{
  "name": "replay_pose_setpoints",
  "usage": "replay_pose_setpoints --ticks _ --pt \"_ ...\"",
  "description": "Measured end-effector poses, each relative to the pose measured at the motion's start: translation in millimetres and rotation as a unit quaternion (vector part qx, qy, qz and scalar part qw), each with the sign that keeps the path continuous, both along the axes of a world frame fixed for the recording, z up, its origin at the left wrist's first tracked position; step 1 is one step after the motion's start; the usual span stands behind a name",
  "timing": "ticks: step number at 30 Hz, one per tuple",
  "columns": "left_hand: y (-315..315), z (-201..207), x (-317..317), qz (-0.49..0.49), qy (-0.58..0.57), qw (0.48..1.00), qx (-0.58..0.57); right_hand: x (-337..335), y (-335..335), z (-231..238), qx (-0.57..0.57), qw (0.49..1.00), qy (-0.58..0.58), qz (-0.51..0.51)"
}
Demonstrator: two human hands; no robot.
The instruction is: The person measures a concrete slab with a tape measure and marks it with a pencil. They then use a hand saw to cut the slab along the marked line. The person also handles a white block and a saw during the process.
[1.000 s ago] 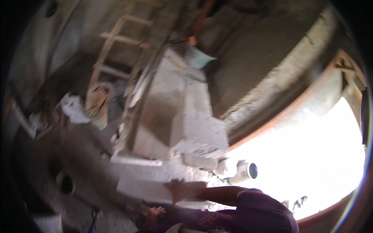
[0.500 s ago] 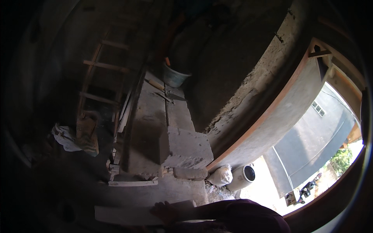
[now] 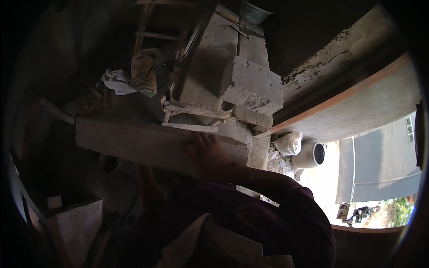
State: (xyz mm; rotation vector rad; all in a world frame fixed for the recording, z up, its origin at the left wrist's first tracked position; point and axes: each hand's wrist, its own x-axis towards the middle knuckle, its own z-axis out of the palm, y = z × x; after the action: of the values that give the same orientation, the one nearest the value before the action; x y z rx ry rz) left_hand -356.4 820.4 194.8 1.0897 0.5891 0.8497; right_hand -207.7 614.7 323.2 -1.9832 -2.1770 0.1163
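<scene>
A long pale concrete block (image 3: 120, 138) lies crosswise in front of me, close to my body. My right hand (image 3: 208, 154) is on its right half, fingers bent over the far upper edge, gripping it. What looks like my left forearm (image 3: 149, 185) reaches up to the block's near side; the hand there is hidden in shadow and behind the block. Beyond it, a shorter block with a rough, mortar-crusted face (image 3: 254, 87) sits on the low block wall (image 3: 208, 49). A trowel (image 3: 239, 29) rests farther along that wall.
A bucket (image 3: 255, 13) stands at the wall's far end. Left of the wall are a ladder (image 3: 158, 35), a brown paper sack (image 3: 144, 73) and a white sheet (image 3: 118, 81). A stuffed white sack (image 3: 288, 144) and a barrel (image 3: 308, 155) stand right. Pale blocks (image 3: 78, 228) are at lower left.
My view has tipped down toward my body, so the wall and bucket sit higher in the picture. The long block and my right hand on it now show more fully.
</scene>
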Motion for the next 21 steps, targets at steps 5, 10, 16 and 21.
replay_pose_setpoints --ticks 5,10,16,21 --pt "25.7 44.8 3.9 0.015 -0.023 0.999 0.035 -0.6 -9.4 29.8 0.113 0.993 -0.026 -0.027" --pt "41.4 59.4 12.6 0.024 -0.024 0.998 0.048 9.1 -10.8 61.1 0.202 0.978 0.018 -0.046" --pt "64.8 78.3 14.2 0.034 -0.041 0.997 0.061 16.7 -15.3 82.1 0.274 0.957 0.08 -0.055" --pt "118.9 107.5 44.8 0.013 -0.077 0.993 0.093 17.3 -11.8 87.9 0.278 0.951 0.083 -0.106"
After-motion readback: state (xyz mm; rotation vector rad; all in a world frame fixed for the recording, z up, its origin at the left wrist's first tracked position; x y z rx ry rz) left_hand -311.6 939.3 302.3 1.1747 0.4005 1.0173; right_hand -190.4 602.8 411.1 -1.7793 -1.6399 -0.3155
